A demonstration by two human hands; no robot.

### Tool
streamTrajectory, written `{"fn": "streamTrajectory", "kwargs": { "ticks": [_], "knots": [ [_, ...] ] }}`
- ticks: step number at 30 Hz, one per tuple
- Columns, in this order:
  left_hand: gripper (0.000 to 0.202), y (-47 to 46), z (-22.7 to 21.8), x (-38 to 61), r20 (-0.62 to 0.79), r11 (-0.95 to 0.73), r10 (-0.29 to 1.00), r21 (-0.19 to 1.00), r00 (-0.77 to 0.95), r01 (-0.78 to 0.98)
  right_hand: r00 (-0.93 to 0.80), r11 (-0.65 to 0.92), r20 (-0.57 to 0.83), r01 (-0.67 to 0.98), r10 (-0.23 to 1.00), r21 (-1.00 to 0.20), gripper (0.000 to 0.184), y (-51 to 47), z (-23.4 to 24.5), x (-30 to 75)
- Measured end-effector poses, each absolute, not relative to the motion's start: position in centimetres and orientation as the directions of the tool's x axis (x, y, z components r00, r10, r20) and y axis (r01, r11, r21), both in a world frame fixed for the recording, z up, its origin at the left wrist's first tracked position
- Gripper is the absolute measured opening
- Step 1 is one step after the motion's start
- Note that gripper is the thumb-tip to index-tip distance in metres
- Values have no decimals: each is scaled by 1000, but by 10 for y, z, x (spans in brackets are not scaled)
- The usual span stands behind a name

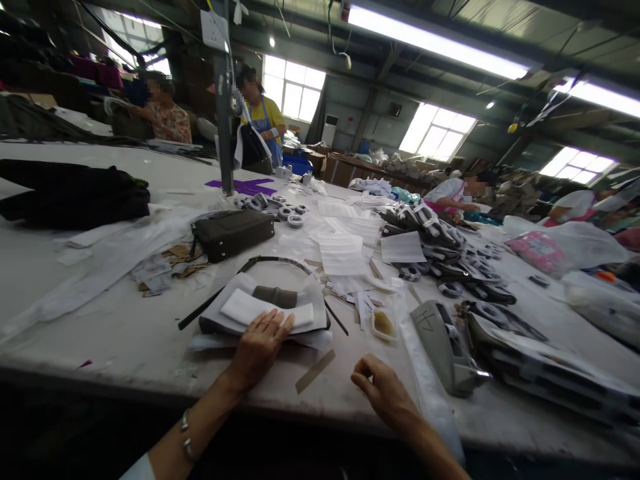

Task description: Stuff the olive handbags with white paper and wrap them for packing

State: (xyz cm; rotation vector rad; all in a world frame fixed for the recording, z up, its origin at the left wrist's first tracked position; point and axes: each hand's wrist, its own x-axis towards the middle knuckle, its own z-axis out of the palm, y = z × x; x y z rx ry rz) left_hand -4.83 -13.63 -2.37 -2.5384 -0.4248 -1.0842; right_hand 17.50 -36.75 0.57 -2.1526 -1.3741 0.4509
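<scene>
My left hand [260, 348] lies flat, fingers stretched out, on white paper sheets [250, 308] that cover a grey-green bag [274, 295] near the table's front edge. A black strap [280, 261] arcs behind the bag. My right hand [383, 390] hovers over the table to the right with its fingers curled in; nothing shows in it. A tan strip [315, 371] lies between the two hands. A small dish of brown glue [383, 324] sits just beyond my right hand.
A dark bag [233, 233] stands behind the papers, black fabric [70, 190] at far left. Grey bag parts [445, 343] and piles of straps [450, 257] fill the right side. Tape rolls [290, 212] lie near a pole [224, 100]. Other people work at the back.
</scene>
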Motion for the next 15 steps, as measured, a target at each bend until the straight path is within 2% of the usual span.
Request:
{"fn": "streamTrajectory", "kwargs": {
  "ticks": [4, 6, 11, 15],
  "knots": [
    [41, -137, -27, -48, 728, -893, 154, -187, 668, 410, 530, -441, 152, 807, 834, -392, 21, -374, -2, 192],
    [42, -138, -30, -48, 725, -899, 168, -166, 668, 406, 592, -508, 207, 789, 779, -346, 20, -386, -16, 213],
    [39, -141, -35, -47, 720, -892, 181, -167, 670, 421, 657, -525, 211, 722, 724, -450, 25, -410, -44, 244],
    [38, -144, -35, -46, 730, -888, 180, -168, 659, 429, 639, -470, 244, 728, 730, -500, 28, -403, -28, 228]
  ]
}}
